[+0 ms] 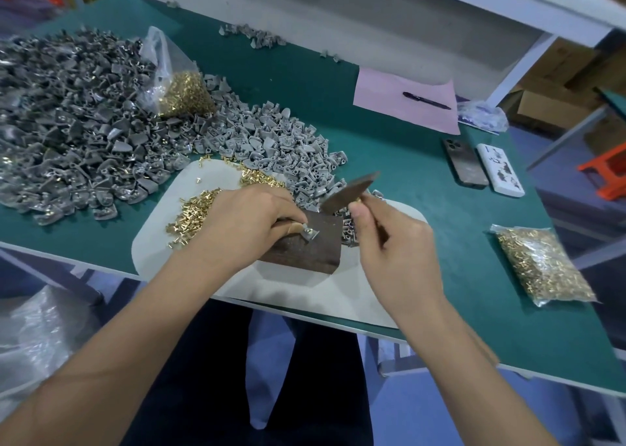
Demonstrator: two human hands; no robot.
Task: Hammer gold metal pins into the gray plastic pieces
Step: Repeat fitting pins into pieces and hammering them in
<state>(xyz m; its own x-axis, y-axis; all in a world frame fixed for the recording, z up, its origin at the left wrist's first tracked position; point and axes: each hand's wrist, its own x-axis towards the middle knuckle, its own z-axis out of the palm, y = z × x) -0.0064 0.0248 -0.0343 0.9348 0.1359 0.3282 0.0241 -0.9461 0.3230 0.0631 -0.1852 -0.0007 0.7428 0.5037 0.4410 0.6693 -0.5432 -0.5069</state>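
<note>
Two bare forearms reach in from the near edge of the green surface. The left hand rests on a dark wooden block, its thumb and fingertips pinching a small gray plastic piece flat on the block's top. The right hand is curled round the handle of a small hammer, whose dark, motion-blurred head is raised above the block, clear of the piece. The block sits on a pale mat at the near edge. Loose gold pins lie scattered on the mat beside the left hand. Heaps of gray plastic pieces spread from the mat toward the far left corner, with an open bag of pins among them. A sealed bag of gold pins lies near the right edge. Further back on the right lie two phones side by side, and a pen on pink paper.
</note>
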